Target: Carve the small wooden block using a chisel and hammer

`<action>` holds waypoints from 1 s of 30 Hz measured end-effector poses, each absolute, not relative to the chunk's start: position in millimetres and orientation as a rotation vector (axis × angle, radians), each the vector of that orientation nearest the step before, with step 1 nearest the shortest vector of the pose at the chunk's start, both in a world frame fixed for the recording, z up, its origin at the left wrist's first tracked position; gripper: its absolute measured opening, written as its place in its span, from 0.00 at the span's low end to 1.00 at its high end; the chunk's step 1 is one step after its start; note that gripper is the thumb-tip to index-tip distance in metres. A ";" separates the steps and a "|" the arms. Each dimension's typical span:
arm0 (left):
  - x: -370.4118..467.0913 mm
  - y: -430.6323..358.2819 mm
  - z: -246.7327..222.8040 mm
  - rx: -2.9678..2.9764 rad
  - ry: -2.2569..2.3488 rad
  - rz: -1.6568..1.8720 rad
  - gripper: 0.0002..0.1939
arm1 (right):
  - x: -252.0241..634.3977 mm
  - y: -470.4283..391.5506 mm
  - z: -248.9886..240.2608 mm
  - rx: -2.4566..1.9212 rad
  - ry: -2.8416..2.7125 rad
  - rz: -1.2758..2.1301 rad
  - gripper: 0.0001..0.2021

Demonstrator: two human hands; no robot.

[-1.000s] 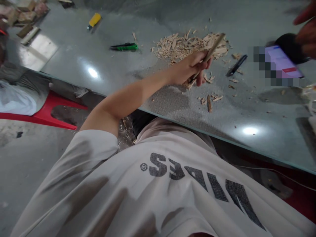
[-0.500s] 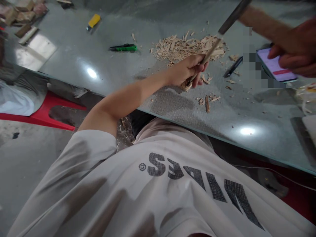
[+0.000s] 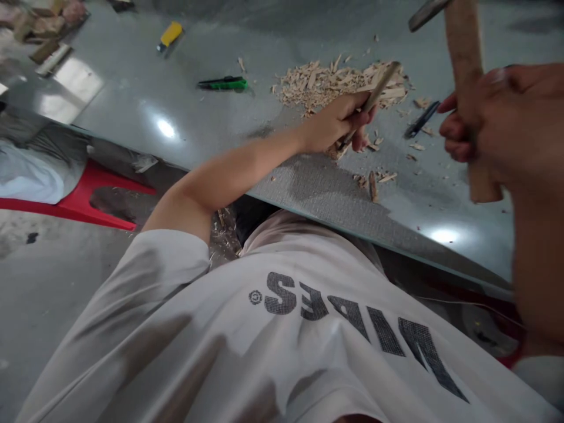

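In the head view, the left hand (image 3: 341,122) has its fingers wrapped round the slanted chisel (image 3: 379,87), whose lower end meets a partly hidden block (image 3: 336,153) on the desk (image 3: 207,126), near the edge. The fingers of the right hand (image 3: 500,120) are curled round the handle of the hammer (image 3: 466,50), its head lifted beyond the chisel and well apart from it. The main risk, I judge, lies in that gap: a blow landing off the chisel's narrow top could catch the left hand, which sits just below. The lean could also let the tip skate off the block, and the desk looks glossy, so the block might slide if nothing else braces it. The dark knife (image 3: 420,120) lies just beside the right fingers; whether its blade is out I cannot tell, but a low swing could knock it. As for writing, the lettering (image 3: 281,294) on the shirt (image 3: 264,358) stands upside down and seems to read VIDES, beside a small round mark too fine to make out. The green knife (image 3: 225,84) and yellow knife (image 3: 171,36) show no readable label.
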State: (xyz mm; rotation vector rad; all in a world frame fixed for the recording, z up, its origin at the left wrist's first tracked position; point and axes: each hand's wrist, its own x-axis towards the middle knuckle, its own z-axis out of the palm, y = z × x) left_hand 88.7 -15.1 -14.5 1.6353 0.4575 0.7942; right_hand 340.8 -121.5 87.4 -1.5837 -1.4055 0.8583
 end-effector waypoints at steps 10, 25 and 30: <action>75.9 -20.7 -8.7 1.927 0.466 0.882 0.21 | 325.1 -120.2 55.3 -1.765 -1.311 0.777 0.17; 62.2 -20.3 5.7 1.847 0.557 0.731 0.26 | 335.8 -115.8 44.6 -1.959 -1.458 0.748 0.14; 62.0 -28.3 17.1 1.883 0.583 0.633 0.26 | 336.3 -114.4 43.6 -2.045 -1.537 0.724 0.16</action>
